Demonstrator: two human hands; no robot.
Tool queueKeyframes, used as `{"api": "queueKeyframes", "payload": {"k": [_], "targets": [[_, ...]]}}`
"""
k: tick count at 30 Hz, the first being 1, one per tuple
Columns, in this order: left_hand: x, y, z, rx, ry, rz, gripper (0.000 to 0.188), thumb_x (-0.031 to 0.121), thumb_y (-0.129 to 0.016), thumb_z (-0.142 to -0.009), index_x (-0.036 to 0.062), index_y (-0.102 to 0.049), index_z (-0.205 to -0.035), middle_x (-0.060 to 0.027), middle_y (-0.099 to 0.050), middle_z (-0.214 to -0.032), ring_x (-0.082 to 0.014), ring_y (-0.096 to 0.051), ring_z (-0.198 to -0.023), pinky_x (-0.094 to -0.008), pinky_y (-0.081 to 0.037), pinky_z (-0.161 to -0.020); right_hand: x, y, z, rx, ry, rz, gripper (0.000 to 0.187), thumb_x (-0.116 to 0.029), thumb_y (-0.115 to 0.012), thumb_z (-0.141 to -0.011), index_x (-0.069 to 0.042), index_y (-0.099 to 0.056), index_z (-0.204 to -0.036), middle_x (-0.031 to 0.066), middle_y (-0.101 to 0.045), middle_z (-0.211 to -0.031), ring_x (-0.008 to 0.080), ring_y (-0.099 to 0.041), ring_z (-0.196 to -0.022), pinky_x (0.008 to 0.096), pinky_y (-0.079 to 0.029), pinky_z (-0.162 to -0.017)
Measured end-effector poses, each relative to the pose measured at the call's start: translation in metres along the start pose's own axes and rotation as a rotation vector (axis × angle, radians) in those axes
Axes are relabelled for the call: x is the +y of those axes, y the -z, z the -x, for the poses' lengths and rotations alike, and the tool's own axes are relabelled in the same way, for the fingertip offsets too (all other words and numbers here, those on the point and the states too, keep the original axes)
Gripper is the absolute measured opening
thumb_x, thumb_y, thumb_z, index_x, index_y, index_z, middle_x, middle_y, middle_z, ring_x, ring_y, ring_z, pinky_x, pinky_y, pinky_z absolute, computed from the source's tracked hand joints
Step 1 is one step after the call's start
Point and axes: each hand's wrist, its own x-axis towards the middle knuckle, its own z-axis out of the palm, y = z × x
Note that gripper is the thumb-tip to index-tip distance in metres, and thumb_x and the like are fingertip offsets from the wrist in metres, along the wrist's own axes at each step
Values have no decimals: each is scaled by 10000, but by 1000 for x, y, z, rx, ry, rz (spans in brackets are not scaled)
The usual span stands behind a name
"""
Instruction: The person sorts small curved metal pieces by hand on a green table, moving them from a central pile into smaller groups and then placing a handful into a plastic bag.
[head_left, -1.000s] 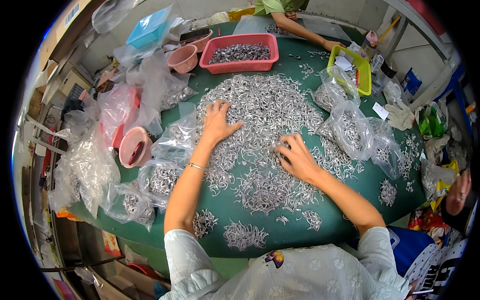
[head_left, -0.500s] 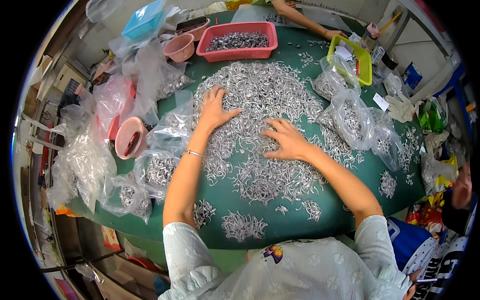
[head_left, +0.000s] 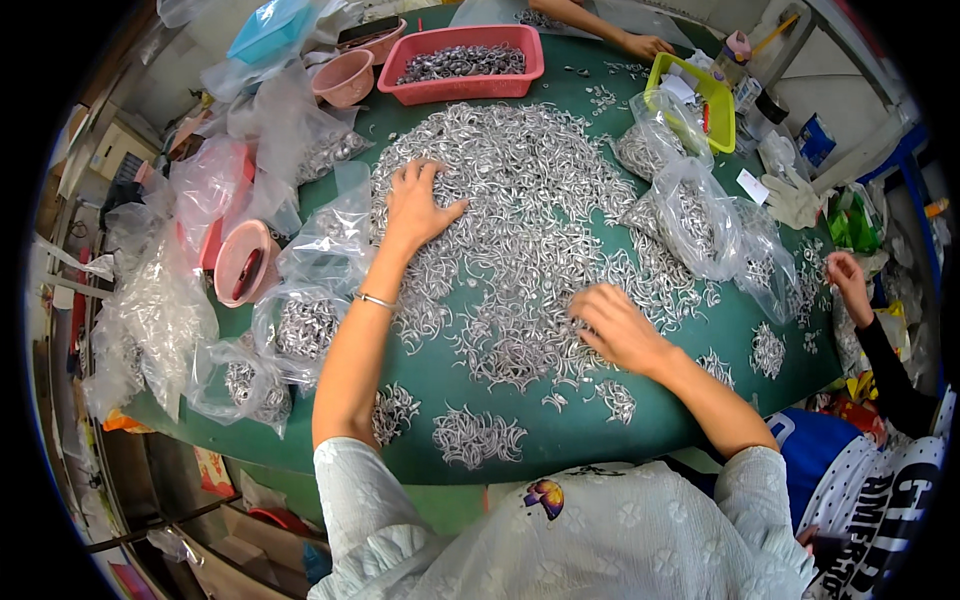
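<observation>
Resting flat, fingers spread, the left hand (head_left: pixel 415 205) and right hand (head_left: pixel 618 325) press the metal clips (head_left: pixel 530 200) heaped mid-counter (head_left: pixel 450 375); nothing pinched; bagged clips (head_left: pixel 300 325) blur at the left edge.

Two bare hands are lying flat on a heap of small curved silver metal hooks (head_left: pixel 520 190).

The left hand (head_left: pixel 415 205) is pressing, fingers spread, into the pile on the green worktop (head_left: pixel 560 440); the right hand (head_left: pixel 615 325) is resting palm-down at its near edge. Clear plastic bags of hooks (head_left: pixel 310 320) are sitting just beside the left forearm, and a red rectangular plastic tray (head_left: pixel 462 62) is standing beyond.
</observation>
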Motion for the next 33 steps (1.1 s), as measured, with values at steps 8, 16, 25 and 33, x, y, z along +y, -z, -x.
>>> {"api": "queueKeyframes", "payload": {"k": [8,16,25,33], "targets": [[10,8,7,-35,-34,-12,528,296,-786,-665,133,-576,-1122,-77,-495,-1250,-370,-418,-1190,-529,-428,-920,23,19,17,334,-435,-218,236,30,-614,-774,-2,-583,-1006,137,-563,-1020,294,-583,-934,333,-481,-804],[24,11,7,-82,14,-110,736,377,-861,-600,114,-562,-1219,-109,-488,-1274,-374,-440,-1189,-475,-414,-980,15,4,4,-49,-329,179,739,-374,-826,-631,-137,-537,-1268,81,-471,-1336,335,-390,-1233,459,-333,-991],[26,12,13,-87,12,-49,583,301,-834,-609,116,-594,-1107,-119,-439,-1303,-396,-377,-1232,-569,-429,-893,35,19,32,321,-337,-128,234,-63,-703,-777,-4,-566,-958,129,-572,-1027,341,-562,-927,394,-460,-827],[42,17,33,-60,-74,-175,416,153,-780,-643,109,-618,-1024,-119,-442,-1266,-419,-375,-1232,-570,-439,-848,26,51,47,322,-611,166,289,79,-532,-767,12,-585,-1042,188,-593,-1043,380,-557,-1014,429,-448,-878]]}}
